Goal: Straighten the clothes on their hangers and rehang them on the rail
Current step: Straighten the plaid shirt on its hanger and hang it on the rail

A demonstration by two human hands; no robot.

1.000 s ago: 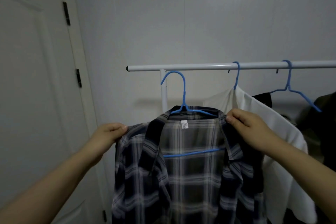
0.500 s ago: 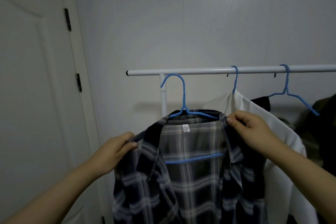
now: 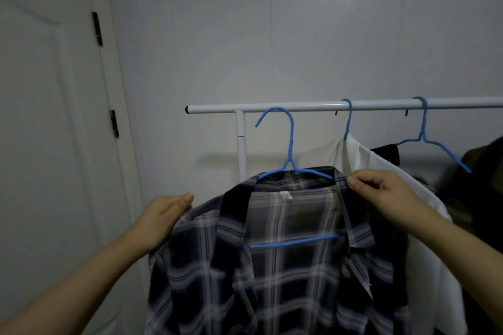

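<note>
Nearest, both forearms are being cut off by the lower edge of the view. The left hand (image 3: pixel 163 219) is being closed on the left shoulder of the plaid shirt (image 3: pixel 280 266), with the thumb lying on top of the cloth and the fingers hidden beneath it. The right hand (image 3: pixel 386 194) is being curled around the shirt's right collar edge, the fabric pinched between thumb and fingers. The shirt's hem and sleeves are being cropped out below, and its lower part is blurred. The shirt is being carried on a blue hanger (image 3: pixel 292 171) whose shoulders are mostly covered by the collar; only its neck, hook and lower bar are being shown. The hook is being held just below the white rail (image 3: pixel 299 108), seemingly not touching it, though the angle makes this hard to judge.

Further back, a white garment (image 3: pixel 424 239) is being hung from a second blue hanger (image 3: pixel 347 119) hooked on the rail, partly hidden behind the right hand and the shirt. To the right, a third blue hanger (image 3: pixel 423 130) is being kept on the rail, with dark clothing (image 3: pixel 484 198) beneath it that is too dim and cropped to identify. Behind, a pale wall (image 3: pixel 272 35) and a door (image 3: pixel 40 117) with black hinges are being seen.
</note>
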